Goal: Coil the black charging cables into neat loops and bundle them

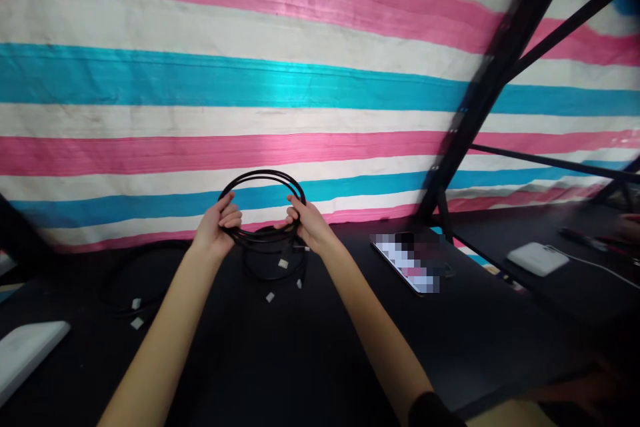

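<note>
A coiled black cable [263, 173] is held up above the dark table, its loops forming a ring between my hands. My left hand [217, 223] closes round the ring's left side, thumb pointing up. On the right side, my right hand [306, 220] grips the same loops with bent fingers. A pale connector [283, 263] shows just below the ring. Behind and under it, more black cable loops [265, 278] appear at the tabletop; I cannot tell whether they belong to the held coil.
Another black cable coil [133, 253] lies left on the dark table [260, 360]. A phone [405, 263] with a lit screen lies right. White boxy objects stand at far left [30, 350] and right [537, 258]. Black metal frame bars [480, 100] rise before a striped sheet [225, 80].
</note>
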### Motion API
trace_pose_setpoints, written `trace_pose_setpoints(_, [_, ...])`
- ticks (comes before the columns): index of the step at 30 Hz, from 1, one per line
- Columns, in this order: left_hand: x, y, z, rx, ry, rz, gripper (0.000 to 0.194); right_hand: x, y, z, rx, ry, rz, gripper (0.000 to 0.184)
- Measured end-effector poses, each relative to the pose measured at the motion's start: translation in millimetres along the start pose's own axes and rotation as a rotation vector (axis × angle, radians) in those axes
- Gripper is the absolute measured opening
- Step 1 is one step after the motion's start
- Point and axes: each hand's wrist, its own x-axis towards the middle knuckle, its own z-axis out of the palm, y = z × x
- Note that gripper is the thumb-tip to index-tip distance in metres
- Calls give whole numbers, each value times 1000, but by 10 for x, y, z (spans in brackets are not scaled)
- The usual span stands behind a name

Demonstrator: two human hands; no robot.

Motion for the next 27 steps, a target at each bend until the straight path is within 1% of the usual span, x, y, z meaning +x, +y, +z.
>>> trace_pose_setpoints(3, [-32, 152, -66, -26, -92, -67, 35, -28, -2, -8, -191, -48, -94, 23])
trace_pose_setpoints(5, [-61, 218, -88, -35, -161, -95, 34, -50, -12, -1, -252, -61, -150, 25])
trace_pose_setpoints(7, [-100, 260, -79, 10, -195, -90, 33, -72, -29, 15, -288, -60, -198, 26])
trace_pose_setpoints(9, [-147, 288, -43, 100, -183, -68, 31, -93, -53, 32, -329, -45, -267, 27])
trace_pose_setpoints(13, [-225, 323, 20, 280, -58, -17, 29, -140, -126, 40, -406, 2, -413, 24])
trace_pose_setpoints(14, [-234, 331, 20, 314, -52, -20, 30, -154, -151, 35, -421, 21, -435, 22])
trace_pose_setpoints(16, [-234, 343, 3, 352, -105, -51, 34, -184, -206, 16, -468, 64, -469, 21])
trace_pose_setpoints(18, [-220, 345, -20, 358, -178, -79, 38, -211, -258, -5, -542, 91, -508, 20])
trace_pose_setpoints(19, [-209, 339, -27, 356, -193, -85, 39, -222, -279, -12, -576, 93, -525, 20])
trace_pose_setpoints(21, [-183, 307, -26, 346, -157, -77, 41, -237, -304, -14, -612, 85, -544, 21])
trace_pose_setpoints(24, [-145, 223, 1, 292, -62, -38, 40, -242, -301, 11, -575, 58, -539, 19])
trace_pose_setpoints(25, [-135, 193, 11, 263, -51, -27, 39, -239, -290, 23, -545, 57, -533, 18])
trace_pose_setpoints(27, [-119, 140, 24, 195, -82, -40, 41, -229, -262, 51, -473, 59, -501, 17])
